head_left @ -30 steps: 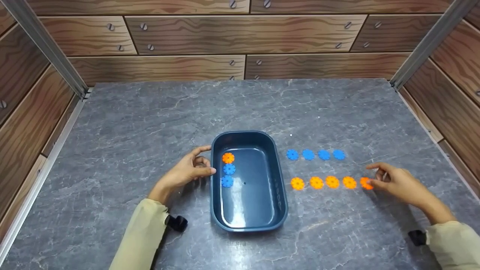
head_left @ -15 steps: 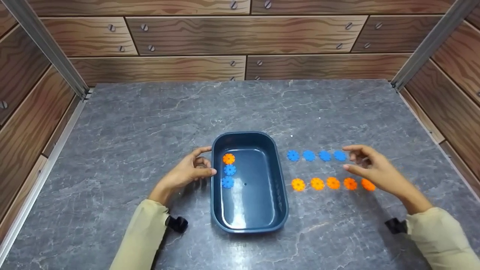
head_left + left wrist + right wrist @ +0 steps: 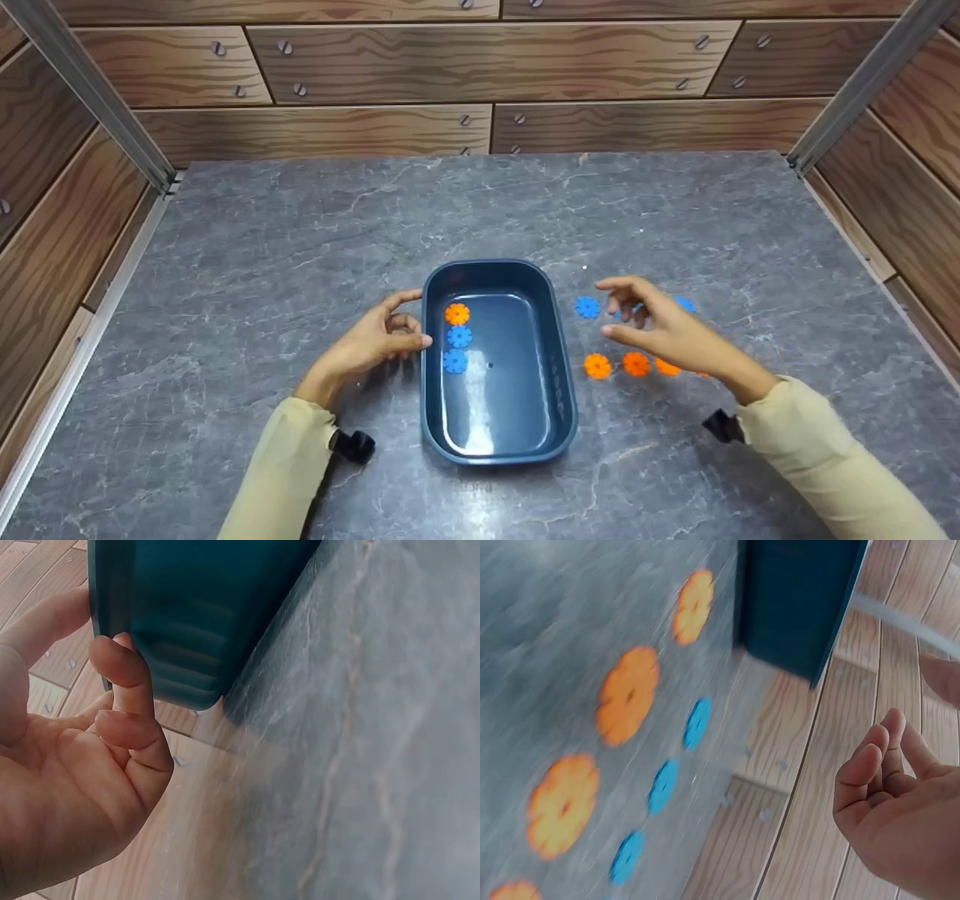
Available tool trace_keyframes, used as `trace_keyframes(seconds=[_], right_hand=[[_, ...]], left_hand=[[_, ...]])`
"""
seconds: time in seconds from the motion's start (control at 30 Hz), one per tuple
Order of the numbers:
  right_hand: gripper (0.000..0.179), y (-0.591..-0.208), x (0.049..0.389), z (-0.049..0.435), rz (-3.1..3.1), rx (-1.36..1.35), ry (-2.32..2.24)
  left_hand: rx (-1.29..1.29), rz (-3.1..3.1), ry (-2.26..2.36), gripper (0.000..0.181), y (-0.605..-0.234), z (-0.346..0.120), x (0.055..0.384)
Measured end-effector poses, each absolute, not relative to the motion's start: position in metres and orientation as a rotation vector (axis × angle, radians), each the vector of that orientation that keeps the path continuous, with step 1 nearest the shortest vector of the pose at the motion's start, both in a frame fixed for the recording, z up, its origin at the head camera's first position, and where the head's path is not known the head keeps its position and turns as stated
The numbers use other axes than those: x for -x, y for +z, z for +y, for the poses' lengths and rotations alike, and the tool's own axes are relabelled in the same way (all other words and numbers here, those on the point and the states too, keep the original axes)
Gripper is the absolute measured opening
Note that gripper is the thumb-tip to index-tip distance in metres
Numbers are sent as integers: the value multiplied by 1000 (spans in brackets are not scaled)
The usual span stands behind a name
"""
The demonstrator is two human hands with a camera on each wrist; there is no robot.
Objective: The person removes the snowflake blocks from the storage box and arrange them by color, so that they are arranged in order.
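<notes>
My left hand [image 3: 379, 334] rests against the left side of a dark blue plastic tub [image 3: 566, 375], its thumb and index fingertips at the rim. The other fingers are curled loosely beside the wall. Inside the tub, one orange notched disc [image 3: 457, 314] and two blue notched discs [image 3: 459, 337] lie in a column near the left wall. My right hand [image 3: 656, 319] hovers over the table right of the tub, fingers loosely bent, holding nothing. Beneath it runs a row of blue discs [image 3: 587, 307], partly hidden. A row of orange discs [image 3: 597, 366] lies nearer me, partly covered by the right wrist.
The tub stands on a grey marbled tabletop [image 3: 300, 225]. Wood-patterned panels [image 3: 495, 67] close off the back and sides, with metal posts [image 3: 112, 112] at the corners. A black strap mount [image 3: 354, 447] sits at the left cuff, another [image 3: 724, 426] at the right.
My right hand has left the rightmost orange disc and swept left, over the blue row toward the tub. The left hand, the tub and the discs stay in place.
</notes>
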State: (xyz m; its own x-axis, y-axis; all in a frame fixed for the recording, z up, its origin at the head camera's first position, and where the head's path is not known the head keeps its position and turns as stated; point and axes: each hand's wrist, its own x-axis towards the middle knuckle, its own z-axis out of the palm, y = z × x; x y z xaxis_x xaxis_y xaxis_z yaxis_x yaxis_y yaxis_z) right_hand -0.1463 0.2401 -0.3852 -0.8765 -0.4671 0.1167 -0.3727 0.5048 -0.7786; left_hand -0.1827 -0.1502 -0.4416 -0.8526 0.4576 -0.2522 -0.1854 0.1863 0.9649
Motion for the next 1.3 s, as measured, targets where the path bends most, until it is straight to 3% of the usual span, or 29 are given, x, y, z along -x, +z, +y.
trace_keyframes(seconds=[0.27,0.73,1.3], right_hand=[[53,-381,153,206,2564,796,-1271],[48,-389,164,149,2457,921,-1227],[58,-408,182,106,2503,966,-855]], left_hand=[[-266,1987,1706,76,-442,-152,183],[-294,1962,1707,76,-443,-153,183],[-274,1979,1703,76,-441,-153,183]])
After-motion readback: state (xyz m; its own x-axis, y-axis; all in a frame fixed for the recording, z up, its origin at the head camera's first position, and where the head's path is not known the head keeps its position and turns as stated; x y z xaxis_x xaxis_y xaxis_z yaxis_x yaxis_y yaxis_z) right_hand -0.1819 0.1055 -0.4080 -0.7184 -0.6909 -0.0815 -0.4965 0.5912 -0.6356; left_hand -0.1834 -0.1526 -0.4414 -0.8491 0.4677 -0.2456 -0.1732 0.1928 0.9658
